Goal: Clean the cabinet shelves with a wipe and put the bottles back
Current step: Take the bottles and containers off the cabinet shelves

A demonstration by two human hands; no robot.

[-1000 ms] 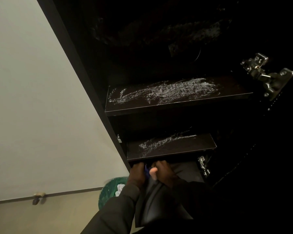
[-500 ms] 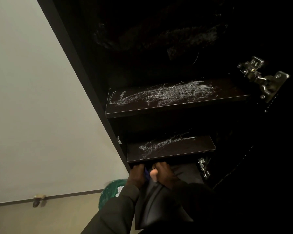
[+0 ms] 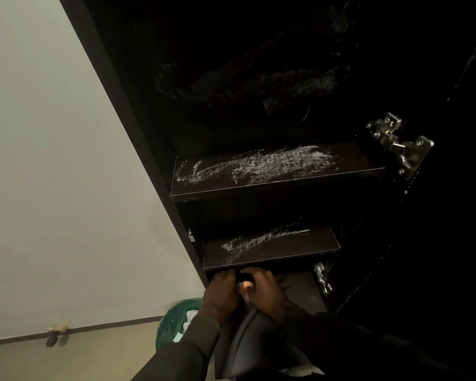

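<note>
While both hands (image 3: 221, 294) (image 3: 264, 291) meet under the level, left-to-right lower shelf (image 3: 270, 247), their grip is unclear.

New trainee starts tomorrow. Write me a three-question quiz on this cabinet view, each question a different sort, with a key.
1. True or false: the upper shelf carries whitish streaks.
2. Multiple choice: where are the hands, left and right? A) on the upper shelf B) just below the front edge of the lower shelf C) on the metal hinge
3. Fill in: the round bin on the floor beside the cabinet is ____ in colour.

Key: 1 true; 2 B; 3 green.
</note>
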